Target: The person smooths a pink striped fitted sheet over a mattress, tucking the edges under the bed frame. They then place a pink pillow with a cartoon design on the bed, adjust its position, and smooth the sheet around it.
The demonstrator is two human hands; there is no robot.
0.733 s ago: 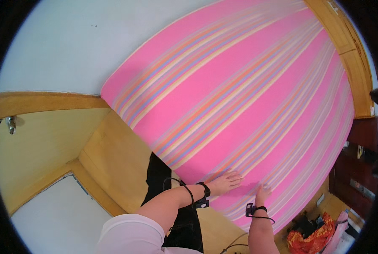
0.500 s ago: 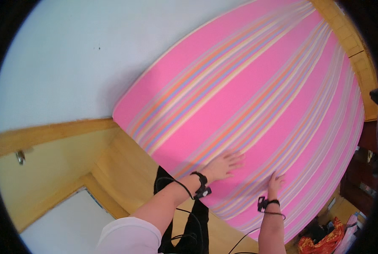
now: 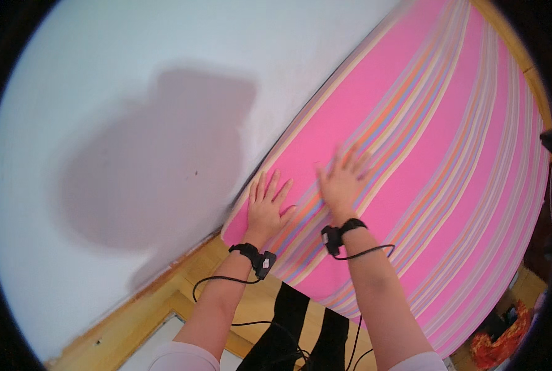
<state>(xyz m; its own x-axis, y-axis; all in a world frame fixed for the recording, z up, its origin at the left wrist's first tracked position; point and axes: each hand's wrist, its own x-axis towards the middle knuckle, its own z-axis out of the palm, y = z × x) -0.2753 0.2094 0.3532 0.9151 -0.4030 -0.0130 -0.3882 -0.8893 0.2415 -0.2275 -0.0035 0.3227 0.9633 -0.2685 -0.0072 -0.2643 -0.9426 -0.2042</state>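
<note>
A broad pink bed surface (image 3: 406,210), covered with orange, blue and cream striped cloth, fills the middle and right. Near its left corner, close by the wall, my left hand (image 3: 265,213) lies flat on the cloth with fingers spread. My right hand (image 3: 342,185) is to its right, on or just over an orange and blue stripe, its fingers apart and slightly blurred. Neither hand holds anything. The cloth under both hands looks smooth and tight. Each wrist wears a black strap with a small box and a cable.
The pale wall (image 3: 133,55) runs along the bed's left side, with my shadow on it. A yellow wooden edge (image 3: 523,55) borders the far right. Crumpled orange-red cloth (image 3: 505,337) lies at the lower right. Cables hang near my black-clad legs (image 3: 288,321).
My view has turned toward the wall and the bed's left corner. My left hand is now by the wall-side edge; my right hand has moved left and farther up the striped cloth.
</note>
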